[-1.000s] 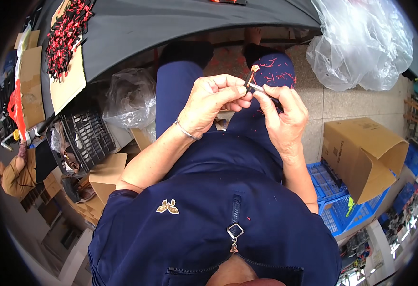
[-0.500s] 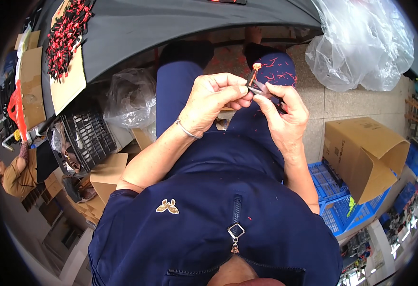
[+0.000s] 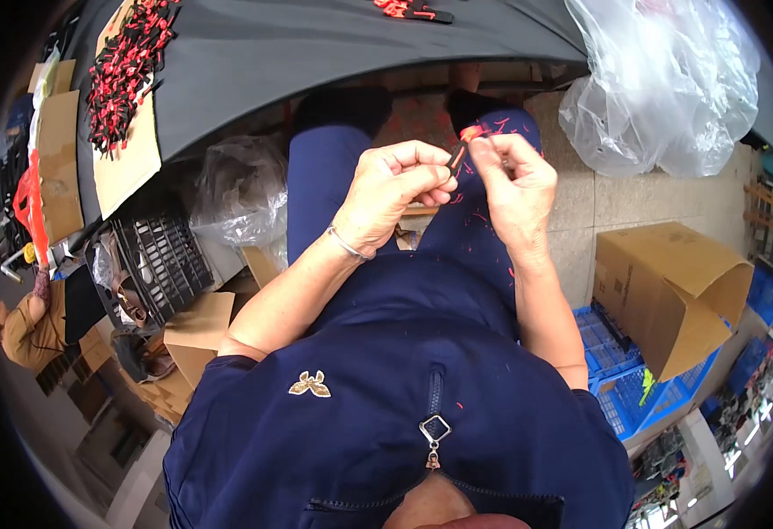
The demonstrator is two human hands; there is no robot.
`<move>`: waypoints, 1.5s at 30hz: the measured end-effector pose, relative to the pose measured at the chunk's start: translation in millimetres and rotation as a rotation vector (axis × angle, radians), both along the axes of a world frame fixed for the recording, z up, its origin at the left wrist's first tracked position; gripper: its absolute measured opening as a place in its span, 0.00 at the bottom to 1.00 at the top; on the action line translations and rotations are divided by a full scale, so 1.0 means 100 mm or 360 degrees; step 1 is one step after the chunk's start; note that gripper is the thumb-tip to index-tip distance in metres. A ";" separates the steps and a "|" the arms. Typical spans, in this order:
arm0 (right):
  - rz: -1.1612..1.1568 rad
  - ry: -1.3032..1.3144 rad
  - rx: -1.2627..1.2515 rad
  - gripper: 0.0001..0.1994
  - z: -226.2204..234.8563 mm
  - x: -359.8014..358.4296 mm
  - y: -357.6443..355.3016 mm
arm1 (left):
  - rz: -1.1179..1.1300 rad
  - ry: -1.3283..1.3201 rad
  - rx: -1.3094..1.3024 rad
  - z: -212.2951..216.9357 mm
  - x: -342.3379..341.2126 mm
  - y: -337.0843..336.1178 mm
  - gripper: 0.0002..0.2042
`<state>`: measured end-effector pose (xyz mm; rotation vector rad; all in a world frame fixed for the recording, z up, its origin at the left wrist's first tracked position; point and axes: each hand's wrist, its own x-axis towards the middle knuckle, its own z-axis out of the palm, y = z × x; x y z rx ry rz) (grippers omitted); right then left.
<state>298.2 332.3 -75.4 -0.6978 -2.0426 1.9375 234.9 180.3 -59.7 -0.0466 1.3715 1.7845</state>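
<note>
A black crate [image 3: 162, 260] beside the seated person's left leg holds dark odds and ends, too blurred to tell apart. A cardboard box [image 3: 668, 291] lies tipped and open on blue crates [image 3: 620, 375] at the right. Over the lap, the left hand [image 3: 395, 189] is clenched on a small black and red piece [image 3: 459, 152], which stands out past its fingertips. The right hand [image 3: 514, 181] pinches the piece's red tip. Red scraps [image 3: 483, 234] dot the trousers.

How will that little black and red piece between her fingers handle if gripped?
The small black and red piece, pinched between left hand and right hand, looks light and probably stiff. Being so thin, it could slip easily. Red scraps on the lap suggest its edges shed.
</note>
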 end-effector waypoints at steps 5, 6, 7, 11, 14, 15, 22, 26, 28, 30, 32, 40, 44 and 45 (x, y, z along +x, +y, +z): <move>-0.0272 0.0026 0.0146 0.05 -0.01 -0.06 0.14 | 0.0179 -0.0003 -0.0022 0.08 -0.17 -0.22 0.09; -0.0261 0.0097 0.0250 0.05 -0.10 -0.04 0.16 | 0.0279 0.0031 -0.0023 0.09 -0.27 -0.29 0.10; -0.0275 0.0043 0.0215 0.05 -0.13 -0.03 0.19 | 0.0397 0.0188 0.0027 0.09 -0.45 -0.38 0.11; -0.0210 -0.0082 -0.0002 0.05 -0.10 -0.04 0.08 | 0.0988 0.0408 0.0712 0.29 -1.31 -1.08 0.15; -0.0193 -0.0060 -0.0008 0.05 -0.09 -0.08 0.04 | 0.1096 0.0285 0.0918 0.43 -1.64 -1.13 0.19; -0.0183 -0.0049 -0.0012 0.04 -0.07 -0.10 0.02 | 0.0971 0.0366 0.0817 0.38 -1.69 -1.07 0.21; -0.0112 -0.0019 0.0028 0.03 -0.14 -0.15 0.04 | 0.0217 0.1712 -0.0792 0.32 -2.00 0.12 0.14; -0.0104 -0.0046 0.0046 0.02 -0.12 -0.19 0.07 | -0.0114 0.1870 -0.1100 0.22 -2.34 0.52 0.14; -0.0112 -0.0042 0.0048 0.02 -0.12 -0.20 0.09 | -0.0397 0.2009 -0.1438 0.25 -2.41 0.63 0.12; -0.0122 -0.0043 0.0045 0.02 -0.15 -0.17 0.11 | -0.0484 0.2037 -0.1447 0.27 -2.43 0.64 0.11; -0.0119 -0.0039 0.0036 0.02 -0.22 -0.15 0.13 | -0.0530 0.2177 -0.1608 0.29 -2.42 0.66 0.11; -0.0117 -0.0058 0.0010 0.03 -0.12 -0.07 0.16 | 0.0103 0.2208 -0.1189 0.19 -2.40 0.32 0.08; -0.0223 0.0015 -0.0075 0.05 -0.06 -0.02 0.12 | 0.0132 0.1217 -0.0391 0.40 -1.82 0.17 0.10; -0.0201 0.0085 -0.0070 0.13 -0.03 -0.01 0.11 | 0.0046 0.0998 -0.0254 0.43 -1.64 0.12 0.10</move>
